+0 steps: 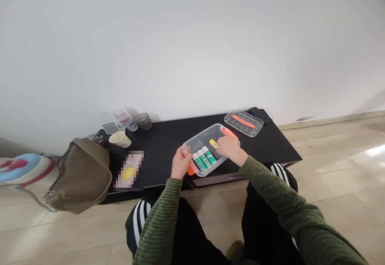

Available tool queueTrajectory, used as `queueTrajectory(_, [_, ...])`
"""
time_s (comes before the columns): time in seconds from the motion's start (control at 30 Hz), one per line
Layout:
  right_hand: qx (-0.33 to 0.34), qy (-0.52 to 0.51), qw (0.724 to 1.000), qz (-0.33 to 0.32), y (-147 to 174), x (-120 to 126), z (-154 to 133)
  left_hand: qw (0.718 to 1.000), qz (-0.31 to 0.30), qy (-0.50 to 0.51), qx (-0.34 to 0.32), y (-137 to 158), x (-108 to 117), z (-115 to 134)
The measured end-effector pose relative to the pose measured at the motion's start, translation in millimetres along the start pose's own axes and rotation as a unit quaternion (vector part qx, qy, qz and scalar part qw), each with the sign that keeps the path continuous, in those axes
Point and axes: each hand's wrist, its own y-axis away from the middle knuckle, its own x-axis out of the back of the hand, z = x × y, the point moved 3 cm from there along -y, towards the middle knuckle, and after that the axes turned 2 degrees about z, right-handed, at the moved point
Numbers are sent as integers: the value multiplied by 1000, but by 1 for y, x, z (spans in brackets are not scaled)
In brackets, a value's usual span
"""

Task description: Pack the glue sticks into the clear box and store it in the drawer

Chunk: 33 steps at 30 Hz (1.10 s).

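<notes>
A clear plastic box (196, 138) with orange clips stands uncovered on the black table. My left hand (181, 162) is closed on its left rim, beside an orange clip. Inside the box, three green-and-white glue sticks (204, 158) lie side by side. Over the right part of the box, my right hand (229, 148) has its fingers closed around the end of a yellow glue stick (213, 143), whose far end the fingers hide. The clear lid (244, 123) with an orange handle lies behind the box to the right.
On the black table (168, 136), a paper cup (120, 139), a dark glass (142, 121) and a white bottle (124, 119) stand at the left. A brown bag (81, 177) sits at the left end. A black keyboard-like object (261, 115) lies behind the lid, near the wall.
</notes>
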Motion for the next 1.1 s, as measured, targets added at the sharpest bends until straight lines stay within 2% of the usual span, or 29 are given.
queueTrajectory(0.13, [9, 42, 996, -75, -16, -13, -11, 1000, -11, -4, -4, 1, -1, 4])
queueTrajectory(0.33, [42, 35, 992, -110, -20, -22, -10, 1000, -14, -9, 3, 2, -2, 12])
queueTrajectory(0.47, [41, 15, 997, -67, -11, -15, -6, 1000, -19, 6, 3, -1, -5, 12])
queueTrajectory(0.53, [45, -23, 999, 14, -4, -6, 1, 1000, -20, 15, 6, -2, -6, 9])
queueTrajectory(0.6, [48, -87, 984, 144, 1, 5, 18, 1000, -17, 21, 7, -3, -7, 7])
queueTrajectory(0.67, [31, -147, 952, 265, 2, 14, 47, 999, -16, 29, 7, -4, -7, 6])
queueTrajectory(0.73, [-13, -168, 935, 313, -5, 14, 85, 999, -18, 45, 9, -4, -8, 5])
queueTrajectory(0.8, [-52, -160, 938, 302, -18, 5, 124, 998, -23, 65, 11, -5, -9, 6])
queueTrajectory(0.87, [-93, -138, 955, 246, -31, -12, 160, 996, -27, 86, 13, -5, -11, 7])
queueTrajectory(0.93, [-105, -124, 967, 194, -41, -32, 186, 994, -30, 100, 18, -6, -12, 7])
queueTrajectory(1.0, [-103, -117, 973, 171, -47, -49, 202, 994, -29, 100, 18, -8, -14, 9])
queueTrajectory(1.1, [-91, -93, 978, 166, -50, -66, 208, 996, -20, 92, 10, -10, -17, 11])
